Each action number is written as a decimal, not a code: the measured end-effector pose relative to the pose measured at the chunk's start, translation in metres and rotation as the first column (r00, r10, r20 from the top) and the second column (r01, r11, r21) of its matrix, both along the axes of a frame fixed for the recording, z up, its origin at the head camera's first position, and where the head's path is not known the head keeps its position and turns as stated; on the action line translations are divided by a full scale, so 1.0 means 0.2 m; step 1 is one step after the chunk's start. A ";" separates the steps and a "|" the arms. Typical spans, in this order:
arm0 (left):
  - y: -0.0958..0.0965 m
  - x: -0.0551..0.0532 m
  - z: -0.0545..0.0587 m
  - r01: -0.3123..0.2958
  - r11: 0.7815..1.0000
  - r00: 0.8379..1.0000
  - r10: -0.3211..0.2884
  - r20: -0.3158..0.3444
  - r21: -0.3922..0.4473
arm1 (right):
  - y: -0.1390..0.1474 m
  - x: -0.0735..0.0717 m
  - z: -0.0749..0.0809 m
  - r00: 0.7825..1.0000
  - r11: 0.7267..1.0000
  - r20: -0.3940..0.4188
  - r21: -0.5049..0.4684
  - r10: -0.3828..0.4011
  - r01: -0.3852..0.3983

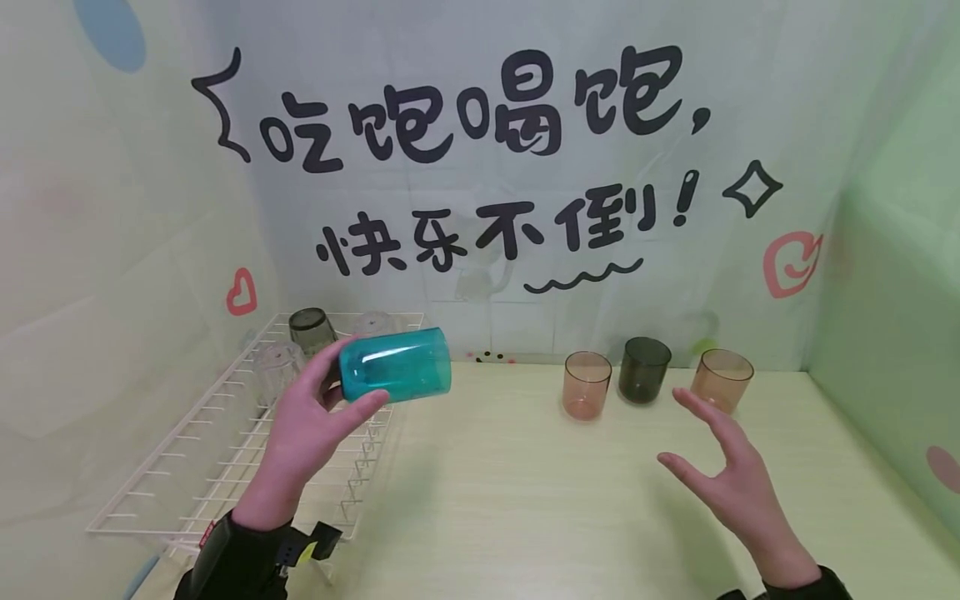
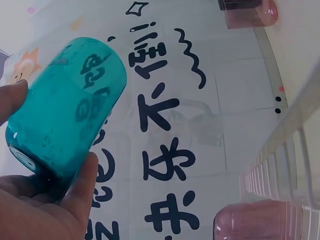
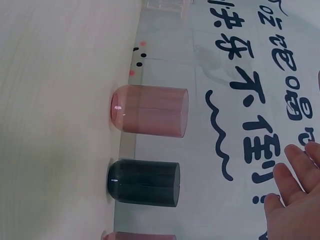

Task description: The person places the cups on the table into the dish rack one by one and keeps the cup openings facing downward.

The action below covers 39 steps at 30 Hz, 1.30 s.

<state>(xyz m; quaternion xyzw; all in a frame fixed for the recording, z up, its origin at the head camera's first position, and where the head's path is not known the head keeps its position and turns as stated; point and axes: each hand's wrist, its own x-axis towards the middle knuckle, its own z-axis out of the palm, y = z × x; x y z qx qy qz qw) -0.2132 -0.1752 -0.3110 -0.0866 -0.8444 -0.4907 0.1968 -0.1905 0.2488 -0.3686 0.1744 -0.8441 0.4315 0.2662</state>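
Note:
My left hand (image 1: 311, 425) grips a teal see-through cup (image 1: 395, 364) by its base end, between thumb and fingers. The cup lies on its side in the air, over the inner edge of the rack, its mouth pointing right. In the left wrist view the same cup (image 2: 70, 105) shows its thick base toward the palm. Off to the right, my right hand (image 1: 731, 479) hovers over the table with thumb and fingers spread, holding nothing. Beyond it stand an amber-pink cup (image 1: 587, 387), a dark grey cup (image 1: 643, 372) and another amber-pink cup (image 1: 723, 377), all upright.
A white wire rack (image 1: 217, 479) occupies the left side. At its far end sit a dark grey cup (image 1: 311, 331) and clear-looking cups (image 1: 277, 367), mouths down. A pale table (image 1: 510, 500) extends rightward from it. Printed sheets form the back wall (image 1: 480, 183) and both sides.

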 end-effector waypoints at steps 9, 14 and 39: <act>-0.09 -0.02 0.00 -0.051 0.997 0.999 0.052 0.004 -0.059 | 0.05 -0.02 -0.03 0.998 0.998 0.022 0.031 -0.055 0.054; -0.13 -0.02 -0.01 -0.057 0.996 0.998 0.059 0.020 -0.070 | 0.11 -0.06 -0.09 0.997 0.996 0.011 0.039 -0.078 0.078; -0.36 -0.04 0.00 -0.097 0.956 0.989 0.125 0.084 -0.278 | 0.35 -0.18 -0.27 0.986 0.979 0.033 0.130 -0.164 0.158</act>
